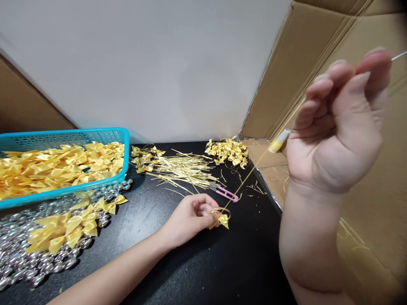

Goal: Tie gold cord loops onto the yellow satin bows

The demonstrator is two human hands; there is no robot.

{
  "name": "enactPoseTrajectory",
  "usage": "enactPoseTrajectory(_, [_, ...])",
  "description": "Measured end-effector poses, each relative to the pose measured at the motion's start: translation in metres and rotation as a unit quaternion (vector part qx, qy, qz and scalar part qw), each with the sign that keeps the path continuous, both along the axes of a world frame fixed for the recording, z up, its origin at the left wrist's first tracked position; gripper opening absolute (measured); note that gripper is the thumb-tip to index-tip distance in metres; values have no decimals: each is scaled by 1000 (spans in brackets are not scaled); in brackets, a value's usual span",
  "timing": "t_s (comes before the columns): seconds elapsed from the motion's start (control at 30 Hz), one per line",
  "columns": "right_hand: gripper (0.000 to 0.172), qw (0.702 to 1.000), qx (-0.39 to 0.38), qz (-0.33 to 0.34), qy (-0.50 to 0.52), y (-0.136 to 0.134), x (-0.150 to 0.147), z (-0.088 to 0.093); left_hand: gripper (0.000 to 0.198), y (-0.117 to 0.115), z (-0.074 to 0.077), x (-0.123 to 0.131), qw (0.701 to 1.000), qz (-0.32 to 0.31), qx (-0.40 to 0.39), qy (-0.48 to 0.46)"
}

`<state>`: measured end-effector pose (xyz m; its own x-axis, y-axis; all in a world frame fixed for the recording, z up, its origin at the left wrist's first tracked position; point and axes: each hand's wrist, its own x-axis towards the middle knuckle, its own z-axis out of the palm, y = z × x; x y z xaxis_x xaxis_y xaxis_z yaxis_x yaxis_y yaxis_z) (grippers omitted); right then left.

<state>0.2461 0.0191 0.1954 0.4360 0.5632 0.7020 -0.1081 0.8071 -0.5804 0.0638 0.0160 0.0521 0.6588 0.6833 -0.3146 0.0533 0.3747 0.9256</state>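
Observation:
My left hand (199,216) is closed low over the black table, its fingertips pinching a small yellow ribbon bow (224,221) with a loop of gold cord round it. From that bow a yellow thread (251,173) stretches up and right to my right hand (340,114), raised high at the right. Between its thumb and forefinger my right hand pinches a thin needle (399,56), whose shaft sticks out to the right. Just behind my left hand lie pink thread snips (225,192).
A blue basket (126,156) of yellow bows stands left. Silver beads (41,262) and loose bows (68,228) lie before it. Gold ties (184,167) and finished bows (227,151) lie at the back. A thread spool (280,140) rests near the cardboard wall (270,84).

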Motion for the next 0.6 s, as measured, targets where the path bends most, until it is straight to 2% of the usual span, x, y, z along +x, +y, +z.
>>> enactPoseTrajectory(0.1, [39,1000,0,4,-8,0,0,0,17,1,0,0,1000,9,6,-2])
enactPoseTrajectory(0.37, [44,999,19,-26,-6,-3,-6,2,21,5,-5,0,999,40,14,14])
enactPoseTrajectory(0.53, [55,998,30,-21,51,-5,-4,7,21,7,-12,0,998,50,17,13])
enactPoseTrajectory(0.6, [52,997,32,-11,73,-6,1,8,20,8,-13,0,999,53,9,2])
